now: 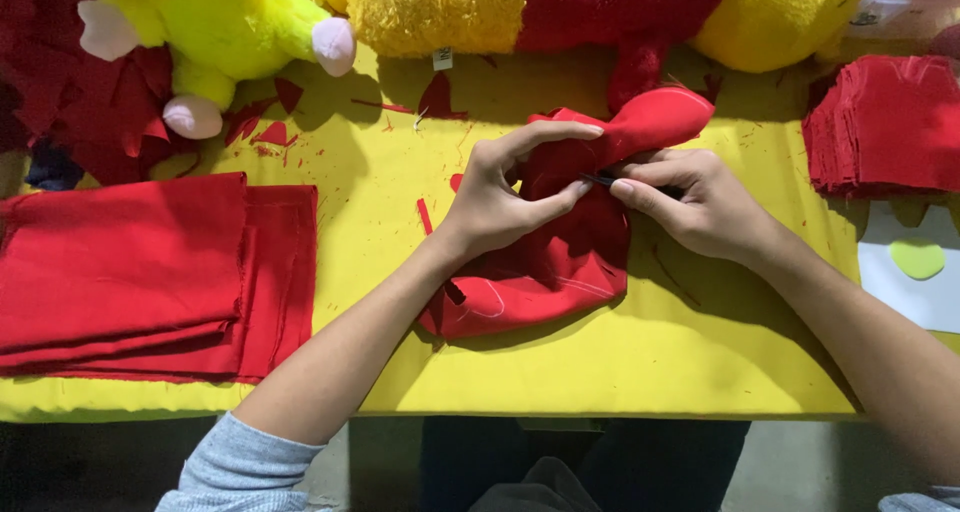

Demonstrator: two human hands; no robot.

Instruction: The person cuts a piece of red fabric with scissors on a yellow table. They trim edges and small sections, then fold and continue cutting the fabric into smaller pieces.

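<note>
A sewn red fabric piece (pixel 560 262) with a rounded, stuffed-looking end lies on the yellow table cover (pixel 600 362) at the centre. My left hand (pixel 500 197) pinches the fabric between thumb and fingers, index finger stretched over its top. My right hand (pixel 700 202) grips a thin dark tool (pixel 600 181) whose tip goes into the fabric beside my left thumb. White chalk lines show on the lower part of the red piece.
Folded red cloth (pixel 140 272) lies at the left. A stack of cut red pieces (pixel 885 122) sits at the right, with a white sheet and a green shape (pixel 917 259) below it. Yellow-green, yellow and red plush toys (pixel 230 32) line the back edge. Red scraps lie scattered.
</note>
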